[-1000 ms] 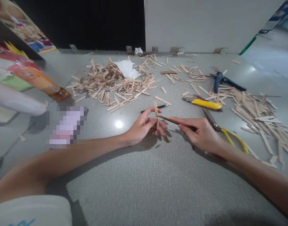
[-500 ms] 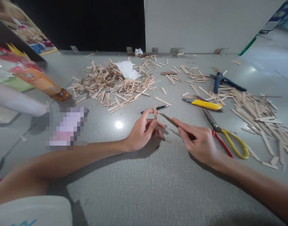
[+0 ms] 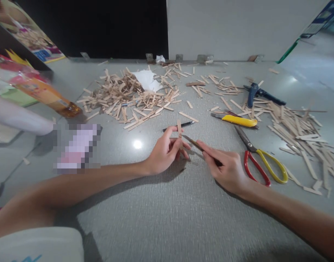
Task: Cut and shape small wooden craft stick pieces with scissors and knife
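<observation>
Gray surface, black panel and pale panel along the back. Left hand: grip pinches a small wooden stick roughly upright between thumb and fingers, raised near the middle. Right hand: grip closed around a thin knife, blade pointing at the stick; tip right at it, contact unclear. Black pen lies just behind the left hand. Scissors, red and yellow handles, beside the right hand; yellow cutter behind them. Loose stick pile back left with white paper on it, more sticks far right. Dark blue tool back right.
</observation>
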Motion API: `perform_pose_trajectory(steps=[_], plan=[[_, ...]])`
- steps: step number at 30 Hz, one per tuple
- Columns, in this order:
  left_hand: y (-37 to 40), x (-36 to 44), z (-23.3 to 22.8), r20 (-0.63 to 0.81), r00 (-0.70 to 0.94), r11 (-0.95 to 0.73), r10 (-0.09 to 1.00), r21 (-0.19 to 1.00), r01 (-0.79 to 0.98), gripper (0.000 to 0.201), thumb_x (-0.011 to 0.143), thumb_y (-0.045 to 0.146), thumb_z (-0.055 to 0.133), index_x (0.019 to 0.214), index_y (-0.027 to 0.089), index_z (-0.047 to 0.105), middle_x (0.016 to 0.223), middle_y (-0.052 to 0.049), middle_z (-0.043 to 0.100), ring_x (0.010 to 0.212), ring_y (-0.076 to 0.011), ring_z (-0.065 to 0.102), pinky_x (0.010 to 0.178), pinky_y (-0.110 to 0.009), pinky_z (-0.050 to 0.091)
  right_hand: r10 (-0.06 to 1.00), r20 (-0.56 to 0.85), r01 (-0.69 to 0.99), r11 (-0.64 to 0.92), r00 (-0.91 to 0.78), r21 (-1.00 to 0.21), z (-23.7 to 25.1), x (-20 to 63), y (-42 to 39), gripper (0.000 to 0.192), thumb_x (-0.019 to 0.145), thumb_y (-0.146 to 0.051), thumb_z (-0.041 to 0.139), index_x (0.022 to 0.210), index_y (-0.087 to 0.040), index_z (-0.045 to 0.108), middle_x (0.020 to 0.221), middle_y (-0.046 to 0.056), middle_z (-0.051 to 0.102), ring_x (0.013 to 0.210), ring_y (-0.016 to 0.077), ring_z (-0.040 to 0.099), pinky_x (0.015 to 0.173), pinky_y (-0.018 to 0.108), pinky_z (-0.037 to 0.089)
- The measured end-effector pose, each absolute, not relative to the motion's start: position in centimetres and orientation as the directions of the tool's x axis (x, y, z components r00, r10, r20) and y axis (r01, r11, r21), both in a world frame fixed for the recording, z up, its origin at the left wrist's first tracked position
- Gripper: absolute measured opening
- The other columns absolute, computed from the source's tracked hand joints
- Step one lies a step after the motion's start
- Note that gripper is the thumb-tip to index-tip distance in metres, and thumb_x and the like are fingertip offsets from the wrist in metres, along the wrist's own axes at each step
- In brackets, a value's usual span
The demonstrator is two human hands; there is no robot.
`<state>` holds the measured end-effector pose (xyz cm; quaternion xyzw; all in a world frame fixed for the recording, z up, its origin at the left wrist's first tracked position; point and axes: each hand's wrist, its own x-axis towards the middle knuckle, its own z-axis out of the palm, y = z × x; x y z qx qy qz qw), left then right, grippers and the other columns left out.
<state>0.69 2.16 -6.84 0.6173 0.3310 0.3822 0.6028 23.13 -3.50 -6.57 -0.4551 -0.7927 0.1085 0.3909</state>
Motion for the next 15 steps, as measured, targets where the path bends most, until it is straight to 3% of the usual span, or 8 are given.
perform_pose_trajectory(steps=[15], plan=[[2.34,0.76,-7.07,0.035,0.499,-0.037,0.866,0.999,-0.005,0.026,0.112,0.043,0.058,0.118,0.022,0.045,0.094,-0.006,0.079,0.066,-0.0148,0.078,0.052,-0.02,0.049,0.836,0.467,0.624,0.533,-0.288,-0.571,-6.73,23.16,-3.35,0.039,0.109,-0.017,0.053,0.138,-0.01,0.078,0.082,0.005,0.085,0.05,0.011,0.062,0.056,0.022,0.056]])
